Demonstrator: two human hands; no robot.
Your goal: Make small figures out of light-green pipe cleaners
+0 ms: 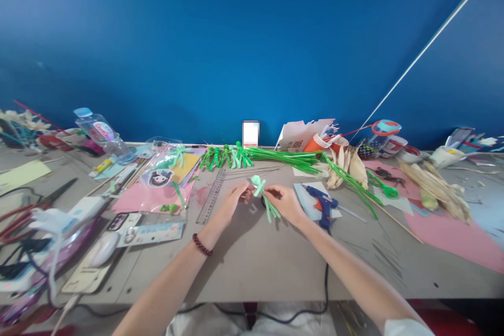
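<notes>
A light green pipe-cleaner figure (259, 186) with a rounded top and long dangling strands is held over the middle of the table between my two hands. My right hand (284, 201) pinches it from the right, just above the strands. Curled in from the left, my left hand (236, 197) has its fingertips closed at the figure's left edge; their exact hold is partly hidden. Behind the hands lie several similar green pipe-cleaner figures (226, 157) in a row. Alongside them is a bundle of long green pipe cleaners (287, 157).
A metal ruler (211, 197) lies left of my hands; a blue glue gun (323, 206) rests at right, its cord trailing down. Farther left are plastic bags on pink paper (134, 197), a bottle (100, 128) and scissors (29, 215). Dried husks (439, 191) lie far right.
</notes>
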